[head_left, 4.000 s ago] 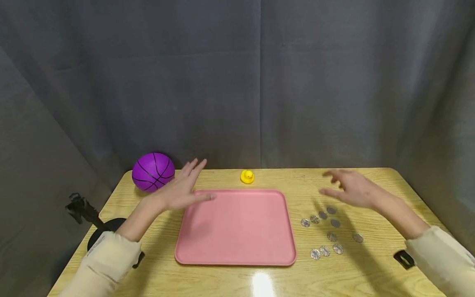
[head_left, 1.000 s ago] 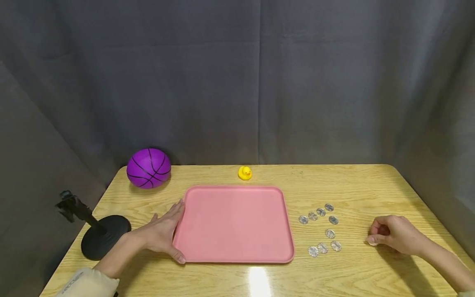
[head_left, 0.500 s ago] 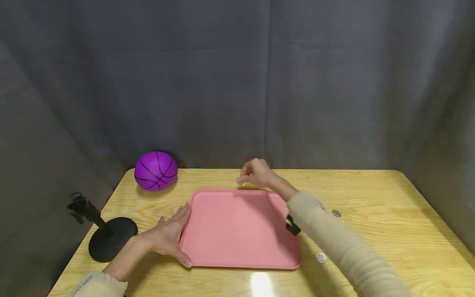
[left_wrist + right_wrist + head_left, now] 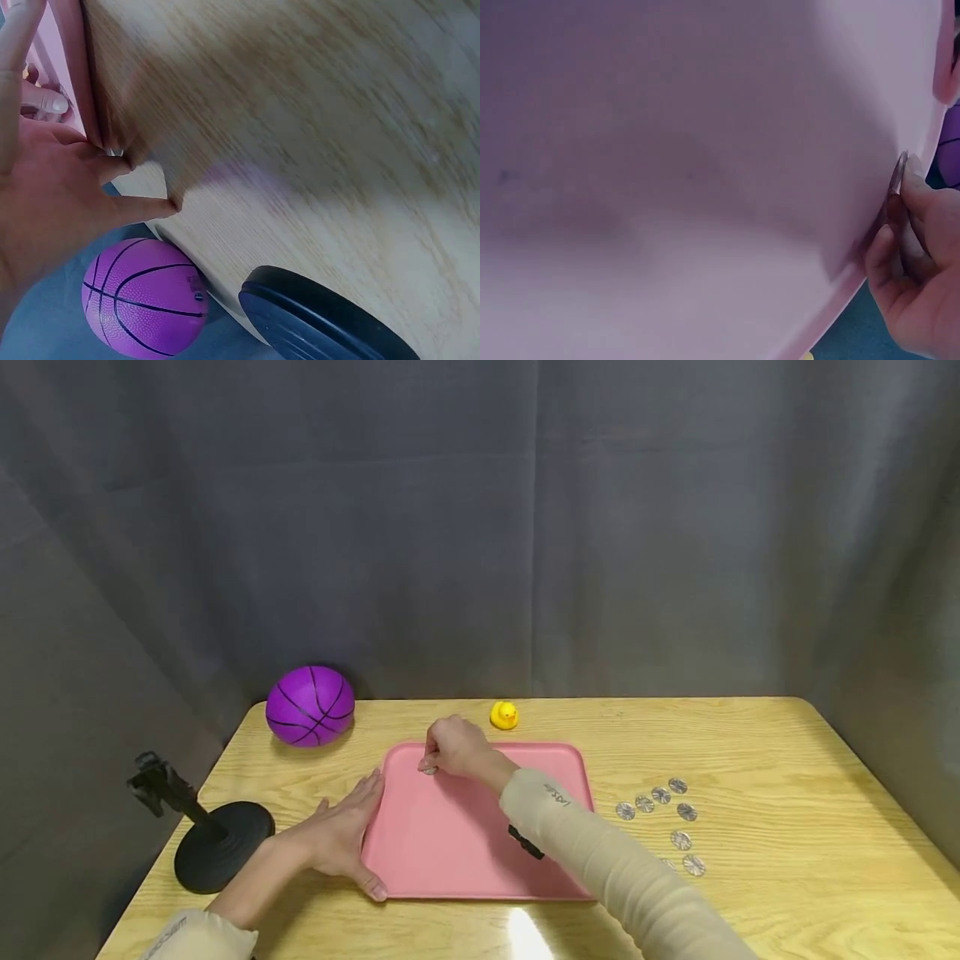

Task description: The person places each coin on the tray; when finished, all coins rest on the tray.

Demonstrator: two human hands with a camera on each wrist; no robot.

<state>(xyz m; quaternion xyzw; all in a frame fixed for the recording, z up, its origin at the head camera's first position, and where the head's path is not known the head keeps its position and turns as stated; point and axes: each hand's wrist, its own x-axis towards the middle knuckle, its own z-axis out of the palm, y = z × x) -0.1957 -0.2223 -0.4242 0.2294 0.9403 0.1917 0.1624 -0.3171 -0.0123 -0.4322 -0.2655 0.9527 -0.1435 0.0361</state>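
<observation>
My right hand [image 4: 459,747] pinches a silver coin [image 4: 429,770] low over the far left corner of the pink tray [image 4: 480,843]. In the right wrist view the coin [image 4: 898,172] stands on edge between thumb and fingers, close to the tray's rim. Spread along the tray's left side, my left hand [image 4: 341,835] touches the rim with straight fingers and thumb. Several more silver coins [image 4: 681,840] lie in a curved row on the table right of the tray. My right sleeve hides part of the tray and partly covers one coin.
Behind the tray sits a yellow rubber duck [image 4: 504,715]. A purple basketball [image 4: 310,707] rests at the table's far left corner. Left of my left hand stands a black stand [image 4: 223,847] with a round base. A grey curtain [image 4: 480,527] hangs behind the wooden table [image 4: 787,793].
My right hand took a coin from the table's right side and carried it left, past the duck, to the tray. My left hand came down onto the tray's left edge and has stayed there.
</observation>
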